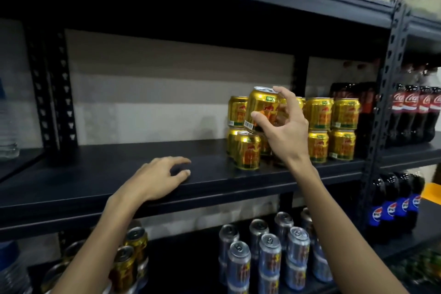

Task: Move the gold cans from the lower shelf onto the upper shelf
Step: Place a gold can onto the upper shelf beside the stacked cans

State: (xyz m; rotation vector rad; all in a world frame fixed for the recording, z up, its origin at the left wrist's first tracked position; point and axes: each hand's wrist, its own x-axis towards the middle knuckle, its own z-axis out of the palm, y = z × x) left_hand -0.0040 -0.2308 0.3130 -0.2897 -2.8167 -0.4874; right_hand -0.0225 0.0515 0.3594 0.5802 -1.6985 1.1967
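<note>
My right hand (285, 126) grips a gold can (261, 108), tilted, just above a single gold can (248, 150) standing near the front of the upper shelf (119, 181). Behind and to the right, several gold cans (331, 126) stand stacked two high. My left hand (157, 178) rests empty on the upper shelf's front part with its fingers spread. On the lower shelf at the left, a few gold cans (130, 260) stand stacked, partly hidden by my left forearm.
Silver-blue cans (269, 253) stand stacked on the lower shelf, centre right. Dark cola bottles (415, 112) fill the neighbouring bay on the right, blue-labelled bottles (393, 207) below them. Water bottles (7, 131) stand at far left. A dark upright post (386, 93) divides the bays.
</note>
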